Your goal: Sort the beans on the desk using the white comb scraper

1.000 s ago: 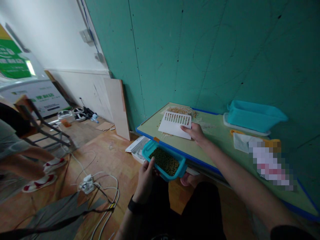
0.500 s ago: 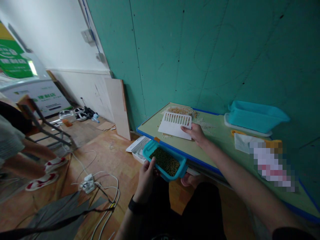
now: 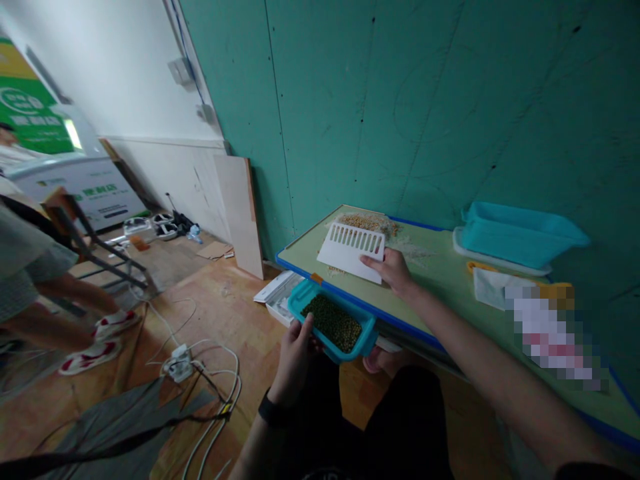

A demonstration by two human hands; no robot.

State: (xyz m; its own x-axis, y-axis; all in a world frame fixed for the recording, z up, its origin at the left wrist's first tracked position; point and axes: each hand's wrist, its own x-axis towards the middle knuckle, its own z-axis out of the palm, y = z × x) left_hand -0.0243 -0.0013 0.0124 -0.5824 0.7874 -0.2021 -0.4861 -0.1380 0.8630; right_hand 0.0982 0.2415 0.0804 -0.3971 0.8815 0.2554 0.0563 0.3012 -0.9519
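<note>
My left hand (image 3: 299, 343) grips the near left rim of a blue plastic container (image 3: 369, 335), thumb on the rim and fingers underneath. Green beans (image 3: 325, 317) fill much of it, with paler, yellowish ones toward its right end. It sits just below the table's front edge. My right hand (image 3: 393, 267) is closed on the right side of a white slotted scraper (image 3: 345, 257), which lies low over the tabletop. Beyond its slots, a heap of yellow beans (image 3: 365, 220) is spread with some whitish grains. A few beans lie near the scraper's front edge.
On the green table (image 3: 445, 287) a larger blue bin (image 3: 520, 230) stands on a white lid, by a yellow cloth (image 3: 483, 268) and a blurred-out packet. A white box (image 3: 280, 300) is below the table. Cables (image 3: 235, 380) cross the floor. Another person stands left, beside a chair.
The view has shifted slightly, so the scene sits a little further right. Both hands keep their holds on the container and the scraper. The person at left shows more.
</note>
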